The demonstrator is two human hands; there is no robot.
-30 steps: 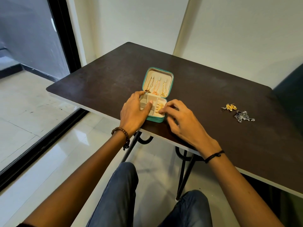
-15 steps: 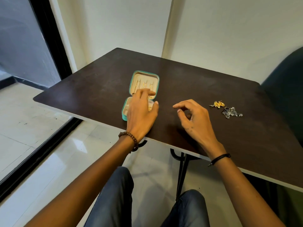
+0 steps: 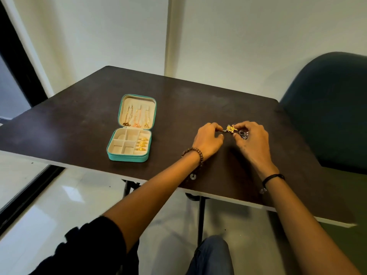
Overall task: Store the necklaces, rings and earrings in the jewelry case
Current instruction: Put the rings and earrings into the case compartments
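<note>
The teal jewelry case point(image 3: 127, 157) lies open on the dark table point(image 3: 178, 108). Three necklaces point(image 3: 136, 118) hang in its lid, and gold rings point(image 3: 142, 144) sit in the right-hand slots of its tray. To the right of the case, my left hand point(image 3: 208, 140) and my right hand point(image 3: 251, 138) meet over a small pile of gold earrings point(image 3: 230, 128) and silver earrings point(image 3: 243, 134). My left fingertips pinch one end of the gold earring, my right fingers pinch the other side. The silver pieces lie under my right fingers.
A dark blue chair point(image 3: 327, 108) stands close to the table's right edge. The wall runs right behind the table. A dark door frame point(image 3: 17, 62) and glossy white floor tiles point(image 3: 49, 195) lie to the left. My knee point(image 3: 212, 255) is below the table's front edge.
Both hands left the case and moved right to the earrings. My left hand let go of the case, and both now pinch the gold earring. The view shifted right.
</note>
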